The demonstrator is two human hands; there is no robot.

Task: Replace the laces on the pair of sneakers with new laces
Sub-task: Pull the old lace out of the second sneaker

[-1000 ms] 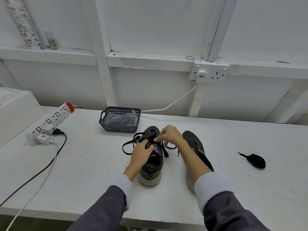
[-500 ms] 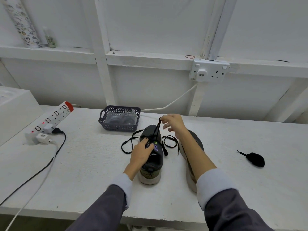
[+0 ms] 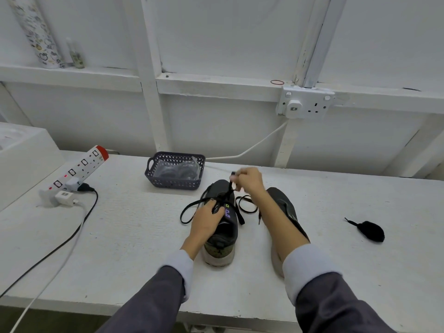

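A dark sneaker (image 3: 222, 236) stands upright in the middle of the white table, heel toward me. My left hand (image 3: 206, 219) grips its upper near the tongue. My right hand (image 3: 248, 180) pinches a black lace (image 3: 230, 187) and holds it taut above the shoe's eyelets. Loose loops of the same lace lie on both sides of the shoe. The second sneaker (image 3: 284, 207) lies to the right, partly hidden by my right forearm. A small black bundle of lace (image 3: 368, 230) rests further right.
A dark basket (image 3: 153, 175) holding clear packets stands behind the shoes. A power strip (image 3: 77, 168) with plugs and cables lies at the left. A white box (image 3: 21, 159) sits at the far left. A wall socket (image 3: 305, 104) is mounted above.
My right hand has risen from the shoe's tongue and drawn the lace up and away from me. My left hand has stayed on the shoe.
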